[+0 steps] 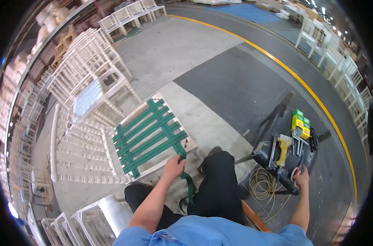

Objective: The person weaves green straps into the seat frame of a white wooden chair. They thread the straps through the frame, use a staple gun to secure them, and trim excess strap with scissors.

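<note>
My left hand (175, 167) is closed on a green webbing strap (189, 182) at the near right corner of a chair seat. The strap's loose end hangs down beside my leg. Other green straps (147, 135) cross one another over the open seat frame of the white chair (106, 151), which lies tipped on its back with its spindles to the left. Off to the right, my right hand (302, 178) is at the edge of a black padded stool (263, 153), its fingers closed around a red ring-shaped handle (294, 174). The rest of that item is hidden.
On the stool lie a yellow staple gun (282, 152), green-and-yellow boxes (300, 124) and metal hand tools (298, 146). A coiled hose (262, 184) rests on the floor beside it. White chairs (88, 78) stand at left, with more chairs (338, 61) at far right.
</note>
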